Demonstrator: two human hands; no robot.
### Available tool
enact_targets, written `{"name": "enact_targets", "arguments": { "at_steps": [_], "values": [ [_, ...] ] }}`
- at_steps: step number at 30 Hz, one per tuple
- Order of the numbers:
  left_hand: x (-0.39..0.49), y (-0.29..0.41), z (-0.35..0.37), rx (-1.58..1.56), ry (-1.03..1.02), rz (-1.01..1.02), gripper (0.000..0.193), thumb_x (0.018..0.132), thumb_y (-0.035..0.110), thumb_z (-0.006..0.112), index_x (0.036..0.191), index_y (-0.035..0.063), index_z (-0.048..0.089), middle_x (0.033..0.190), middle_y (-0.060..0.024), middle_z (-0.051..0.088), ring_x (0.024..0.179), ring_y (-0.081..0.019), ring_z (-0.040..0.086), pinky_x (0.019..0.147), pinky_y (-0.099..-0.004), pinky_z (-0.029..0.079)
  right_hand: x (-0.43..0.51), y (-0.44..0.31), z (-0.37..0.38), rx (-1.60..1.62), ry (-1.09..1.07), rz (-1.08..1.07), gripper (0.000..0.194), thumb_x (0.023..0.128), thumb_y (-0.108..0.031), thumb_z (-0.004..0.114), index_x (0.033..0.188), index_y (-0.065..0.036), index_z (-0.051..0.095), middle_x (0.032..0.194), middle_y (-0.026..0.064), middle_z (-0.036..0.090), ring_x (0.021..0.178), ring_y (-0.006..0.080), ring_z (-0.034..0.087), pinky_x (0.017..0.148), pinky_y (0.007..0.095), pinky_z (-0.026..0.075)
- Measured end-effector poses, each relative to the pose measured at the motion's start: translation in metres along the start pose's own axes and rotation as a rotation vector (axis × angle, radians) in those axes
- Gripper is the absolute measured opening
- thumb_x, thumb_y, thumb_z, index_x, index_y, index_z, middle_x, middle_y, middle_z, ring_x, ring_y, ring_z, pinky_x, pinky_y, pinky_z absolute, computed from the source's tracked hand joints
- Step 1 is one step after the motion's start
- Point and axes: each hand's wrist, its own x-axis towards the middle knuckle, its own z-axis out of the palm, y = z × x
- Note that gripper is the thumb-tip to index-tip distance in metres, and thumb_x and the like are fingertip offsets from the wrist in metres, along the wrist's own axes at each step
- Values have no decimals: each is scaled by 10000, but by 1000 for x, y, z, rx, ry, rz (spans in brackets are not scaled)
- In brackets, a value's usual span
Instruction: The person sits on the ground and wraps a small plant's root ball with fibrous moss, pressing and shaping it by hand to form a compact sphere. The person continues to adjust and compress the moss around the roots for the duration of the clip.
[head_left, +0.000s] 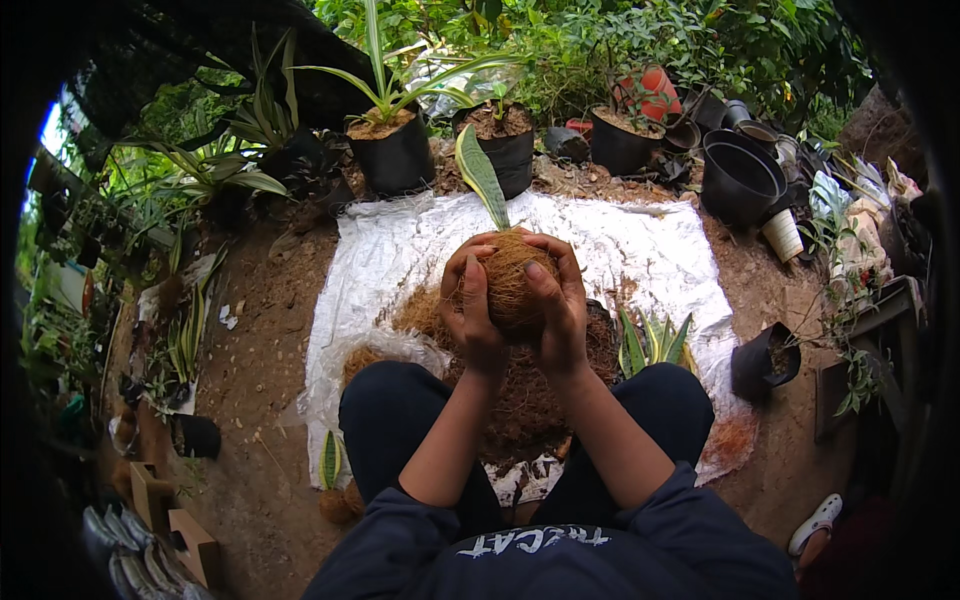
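Both palms are cupped around a ball of brown coconut fibre (519, 281), held up over my lap. My left hand (474, 304) wraps its left side and my right hand (559, 300) its right side, thumbs towards me. A single yellow-edged snake plant leaf (484, 176) rises from the top of the ball. Beneath my hands lies a heap of dark potting mix (521, 409). Loose coconut fibre (420, 311) shows left of the hands, and more sits in a clear plastic bag (405, 349) by my left knee. Snake plant leaves (656, 341) stand beyond my right knee.
A white woven sack (645, 232) covers the ground. Black grow bags with plants (394, 154) line its far edge. An empty black pot (742, 176) and a tipped white cup (782, 235) are at right. Another fibre ball (335, 506) lies left of me. Another person's shoe (816, 523) shows lower right.
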Motion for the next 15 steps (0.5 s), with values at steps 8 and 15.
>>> {"name": "enact_targets", "arguments": {
  "at_steps": [8,15],
  "values": [
    [0,0,-3,424,-323,420,688,890,603,541,1215,1,619,1315,-224,517,1261,-368,498,1069,-478,392,1,0,-7,184,129,43,277,893,-194,659,1115,-46,582,1048,80,612,932,144,606,822,277,516],
    [5,-9,-5,678,-401,681,880,640,678,800,1201,22,622,1309,-226,497,1256,-413,488,1055,-533,410,4,8,-12,292,142,85,268,925,-193,629,1140,-47,566,1030,72,614,884,126,628,776,256,541]
  ]
}}
